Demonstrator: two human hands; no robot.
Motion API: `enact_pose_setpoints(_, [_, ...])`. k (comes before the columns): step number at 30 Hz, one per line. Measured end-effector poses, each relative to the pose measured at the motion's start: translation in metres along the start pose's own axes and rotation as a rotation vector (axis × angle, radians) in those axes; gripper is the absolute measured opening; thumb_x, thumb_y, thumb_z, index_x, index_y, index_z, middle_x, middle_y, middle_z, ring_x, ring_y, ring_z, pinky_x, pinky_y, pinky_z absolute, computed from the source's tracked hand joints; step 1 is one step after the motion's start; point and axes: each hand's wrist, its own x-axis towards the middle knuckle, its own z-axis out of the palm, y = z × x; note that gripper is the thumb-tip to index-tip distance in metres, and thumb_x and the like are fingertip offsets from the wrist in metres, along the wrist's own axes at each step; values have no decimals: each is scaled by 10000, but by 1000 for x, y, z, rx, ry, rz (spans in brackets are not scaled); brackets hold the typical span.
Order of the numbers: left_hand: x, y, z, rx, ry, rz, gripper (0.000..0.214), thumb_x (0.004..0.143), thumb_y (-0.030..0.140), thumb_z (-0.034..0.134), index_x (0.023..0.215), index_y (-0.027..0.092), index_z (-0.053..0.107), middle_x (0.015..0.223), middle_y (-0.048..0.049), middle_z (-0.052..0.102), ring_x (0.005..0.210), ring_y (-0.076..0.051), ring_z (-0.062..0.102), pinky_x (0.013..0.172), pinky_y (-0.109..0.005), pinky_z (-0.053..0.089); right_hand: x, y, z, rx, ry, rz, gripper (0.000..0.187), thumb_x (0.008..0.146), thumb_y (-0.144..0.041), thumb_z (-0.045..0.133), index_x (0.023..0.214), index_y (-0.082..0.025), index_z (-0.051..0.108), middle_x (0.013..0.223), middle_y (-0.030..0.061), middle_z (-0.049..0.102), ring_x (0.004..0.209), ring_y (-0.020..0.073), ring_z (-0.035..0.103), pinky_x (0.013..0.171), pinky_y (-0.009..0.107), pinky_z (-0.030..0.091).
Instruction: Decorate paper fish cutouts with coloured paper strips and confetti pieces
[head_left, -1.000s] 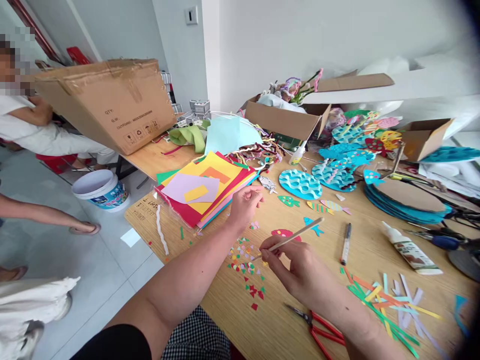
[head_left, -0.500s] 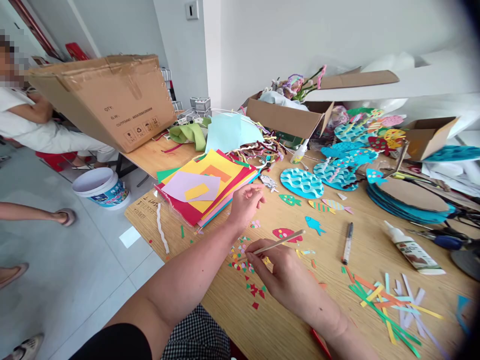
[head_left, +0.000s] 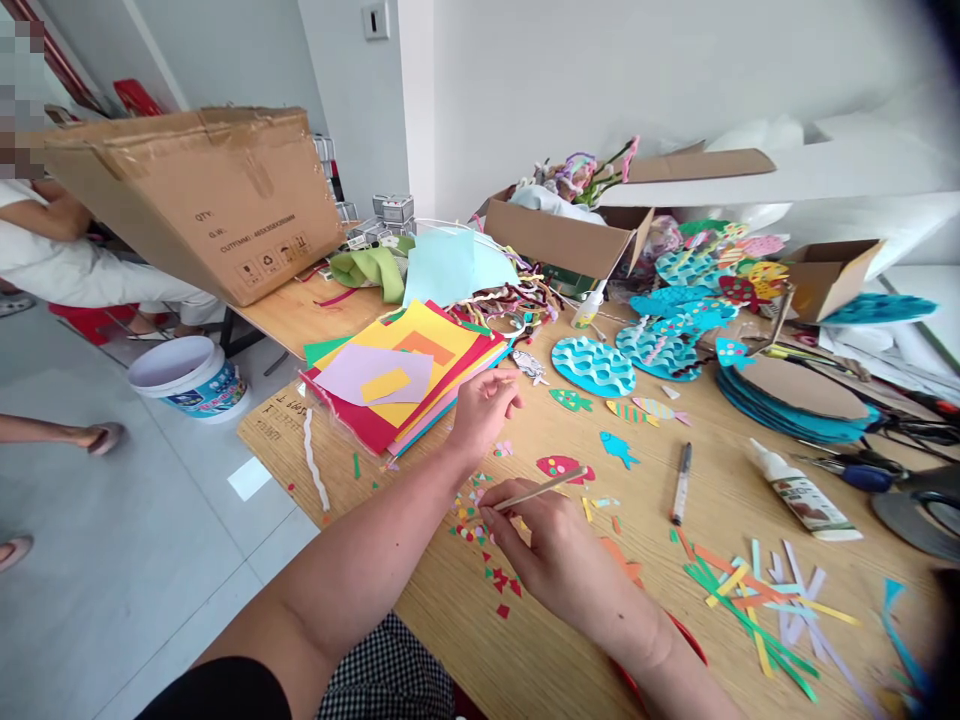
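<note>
My right hand is closed in a pinch on a thin wooden stick, whose near tip dips into a scatter of tiny coloured paper bits on the wooden table. My left hand rests loosely curled on the table by the edge of a stack of coloured paper sheets; whether it holds anything is hidden. Small paper fish lie just beyond: a red one, a blue one and a green one.
A black marker, a glue bottle, cut paper strips and red scissors handles lie to the right. Blue wave discs, cardboard boxes and a white bucket stand farther off. A seated person in white is at left.
My right hand with the stick has moved left and down toward the paper bits, covering the scissors. A foot on the floor at left has pulled back. My left hand has stayed put.
</note>
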Motion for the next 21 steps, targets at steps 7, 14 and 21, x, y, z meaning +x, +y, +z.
enact_pose_setpoints(7, [-1, 3, 3, -8, 34, -12, 200, 691, 214, 598, 872, 146, 648, 544, 28, 575, 445, -57, 446, 446, -178, 320, 2, 6, -10, 30, 74, 3, 164, 924, -210, 450, 883, -203, 608, 850, 29, 667, 769, 162, 617, 711, 301, 462])
enact_pose_setpoints(14, [-1, 4, 2, 8, 21, -4, 207, 699, 213, 575, 882, 140, 636, 553, 26, 571, 453, -57, 443, 452, -180, 325, 1, 5, -8, 41, 41, 8, 168, 921, -212, 454, 868, -208, 614, 860, 26, 671, 781, 162, 618, 719, 305, 463])
enact_pose_setpoints(21, [-1, 4, 2, 9, 33, -15, 196, 699, 222, 580, 874, 150, 632, 565, 31, 567, 464, -60, 458, 457, -179, 334, 1, 3, -15, 60, 75, 18, 180, 924, -225, 453, 853, -203, 618, 832, 30, 676, 741, 155, 626, 693, 288, 478])
